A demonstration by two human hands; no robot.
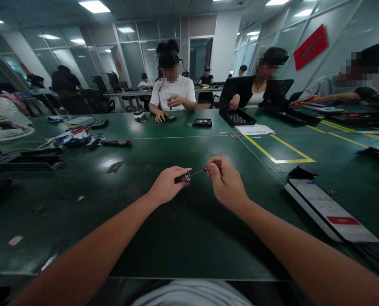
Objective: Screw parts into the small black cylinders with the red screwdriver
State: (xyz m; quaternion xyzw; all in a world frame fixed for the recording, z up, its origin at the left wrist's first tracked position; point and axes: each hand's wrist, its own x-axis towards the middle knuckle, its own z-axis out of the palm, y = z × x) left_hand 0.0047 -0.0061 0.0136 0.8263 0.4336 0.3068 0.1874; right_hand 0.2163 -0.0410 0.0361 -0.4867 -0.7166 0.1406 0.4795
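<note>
My left hand (pixel 167 185) is closed around a small dark cylinder (pixel 187 177) whose round, pale-ringed end faces right. The rest of that cylinder is hidden by my fingers, and its exact kind cannot be made out. In my right hand (pixel 226 182) is a screwdriver (pixel 205 169) with a reddish handle, mostly covered by the fingers. Its thin metal shaft points left, and the tip meets or nearly meets the cylinder's ringed end. Both hands are over the middle of the green table (pixel 192 238).
At right, a phone (pixel 332 208) with a lit screen rests on a white block. A black tray (pixel 45 160) and cluttered tools (pixel 77 136) lie at left. Across the table, a person in white (pixel 173 93) handles a small green item; another works over a black tray (pixel 238 117).
</note>
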